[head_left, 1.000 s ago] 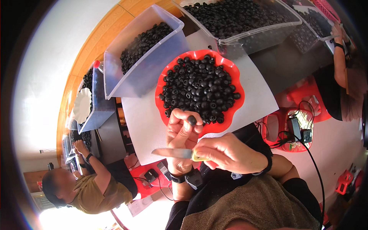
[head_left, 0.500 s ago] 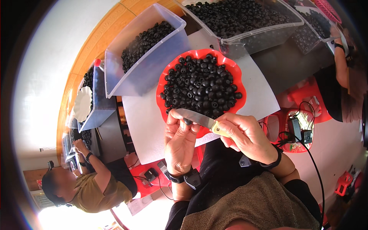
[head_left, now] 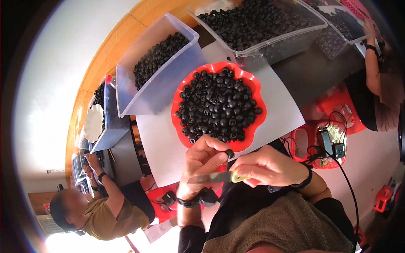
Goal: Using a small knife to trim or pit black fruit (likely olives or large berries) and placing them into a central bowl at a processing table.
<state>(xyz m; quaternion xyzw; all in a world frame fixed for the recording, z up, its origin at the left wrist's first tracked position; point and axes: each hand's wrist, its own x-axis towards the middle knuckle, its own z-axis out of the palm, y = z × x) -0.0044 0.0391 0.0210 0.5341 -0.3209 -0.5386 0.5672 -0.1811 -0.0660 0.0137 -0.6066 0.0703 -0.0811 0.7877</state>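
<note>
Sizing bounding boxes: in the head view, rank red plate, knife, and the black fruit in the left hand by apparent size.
1. red plate
2. knife
3. black fruit, pinched in the left hand; the right hand holds the knife.

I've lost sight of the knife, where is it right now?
In the head view the knife is low and central, held in the right hand, blade pointing at the left hand, just below the red plate.

One camera sits on the person's head and looks straight down. It is close to the hands and the tabletop point(head_left: 168, 143). Its round picture bends at the edges.
</note>
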